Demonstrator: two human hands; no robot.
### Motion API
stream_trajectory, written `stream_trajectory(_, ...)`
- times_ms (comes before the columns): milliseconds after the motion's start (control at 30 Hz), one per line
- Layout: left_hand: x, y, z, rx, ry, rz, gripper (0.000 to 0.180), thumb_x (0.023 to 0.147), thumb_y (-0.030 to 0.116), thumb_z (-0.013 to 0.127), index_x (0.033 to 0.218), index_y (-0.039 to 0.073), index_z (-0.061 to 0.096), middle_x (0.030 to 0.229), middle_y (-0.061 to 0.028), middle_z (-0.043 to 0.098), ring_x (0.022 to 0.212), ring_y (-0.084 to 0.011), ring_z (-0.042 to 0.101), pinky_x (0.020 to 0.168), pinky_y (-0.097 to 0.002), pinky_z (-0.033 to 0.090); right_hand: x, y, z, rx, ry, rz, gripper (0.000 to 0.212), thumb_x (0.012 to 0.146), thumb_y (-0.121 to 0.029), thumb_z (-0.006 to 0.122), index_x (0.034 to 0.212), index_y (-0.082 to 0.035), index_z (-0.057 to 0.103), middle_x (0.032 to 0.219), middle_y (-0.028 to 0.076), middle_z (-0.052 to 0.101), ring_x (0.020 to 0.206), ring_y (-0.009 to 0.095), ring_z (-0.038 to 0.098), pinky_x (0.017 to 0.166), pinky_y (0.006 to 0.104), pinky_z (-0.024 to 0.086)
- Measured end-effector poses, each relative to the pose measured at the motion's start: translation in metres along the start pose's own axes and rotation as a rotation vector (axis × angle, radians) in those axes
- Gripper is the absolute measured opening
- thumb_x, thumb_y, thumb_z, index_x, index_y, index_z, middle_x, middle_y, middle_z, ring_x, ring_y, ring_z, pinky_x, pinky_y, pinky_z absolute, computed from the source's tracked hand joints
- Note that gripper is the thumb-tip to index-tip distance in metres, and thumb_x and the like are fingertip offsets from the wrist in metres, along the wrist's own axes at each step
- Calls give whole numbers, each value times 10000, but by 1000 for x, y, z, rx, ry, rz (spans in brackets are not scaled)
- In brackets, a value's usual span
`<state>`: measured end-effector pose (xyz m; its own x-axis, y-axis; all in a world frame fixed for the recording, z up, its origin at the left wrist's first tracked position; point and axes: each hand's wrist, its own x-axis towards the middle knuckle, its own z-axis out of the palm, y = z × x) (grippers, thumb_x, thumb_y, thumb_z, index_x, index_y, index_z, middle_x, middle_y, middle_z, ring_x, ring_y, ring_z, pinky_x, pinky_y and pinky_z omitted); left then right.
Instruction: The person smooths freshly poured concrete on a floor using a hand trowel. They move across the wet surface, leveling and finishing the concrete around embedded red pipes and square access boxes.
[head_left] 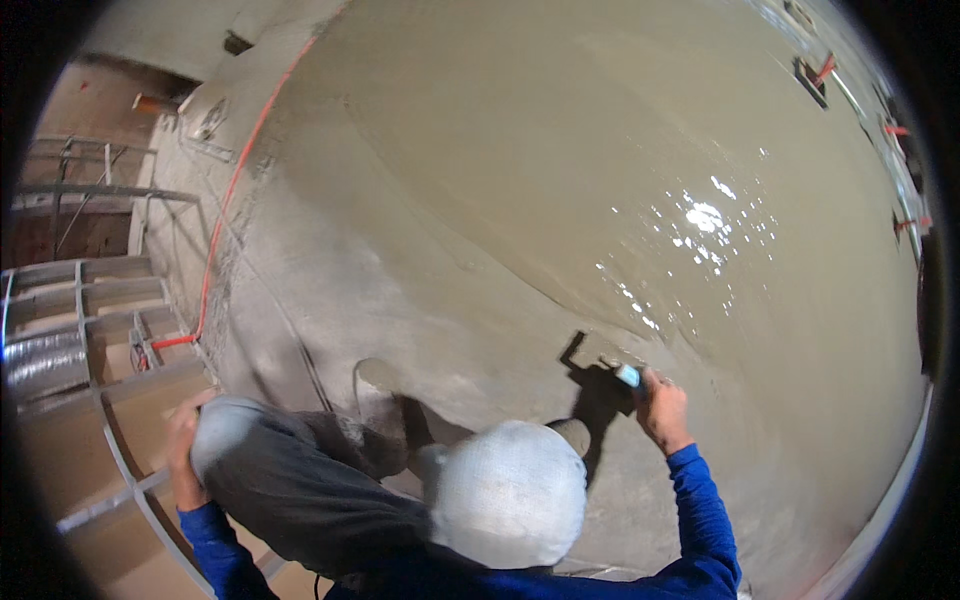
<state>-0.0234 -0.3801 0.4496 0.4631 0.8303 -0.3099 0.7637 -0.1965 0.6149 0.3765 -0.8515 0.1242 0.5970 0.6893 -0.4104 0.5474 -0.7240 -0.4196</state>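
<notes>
2 hands apart: right hand [662, 411] clamped on blue-handled tool [629, 376], far end unclear; left hand [183, 437] against knee [224, 432], grip indistinct.

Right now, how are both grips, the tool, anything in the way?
Right grip closed on blue-ended tool. Left grip at left knee. Tool near glossy surface; nothing visibly blocking it.

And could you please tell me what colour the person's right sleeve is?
The right sleeve is blue, showing best in the head view.
</notes>
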Motion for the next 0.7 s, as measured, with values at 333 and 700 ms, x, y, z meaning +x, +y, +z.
stream_trajectory(333, -2, 92, 44, 368, 50, 38, 394, 988, 206, 610, 1283, -51, 660, 1319, -186, 659, 1289, -294, 574, 1165, -398, 352, -157, 107, 69, 433, 377, 642, 242, 980, -157, 638, 1149, -4, 555, 933, 212, 643, 836, 349, 649, 774, 442, 517)
stream_trajectory(700, 96, 124, 108, 738, -966, 985, 763, 790, 293, 847, 1428, 1, 547, 1338, -224, 614, 1256, -421, 579, 1092, -463, 454, -137, 130, 136, 391, 831, 1202, 410, 911, -166, 650, 1239, 38, 515, 1112, 314, 663, 1070, 485, 660, 928, 532, 508)
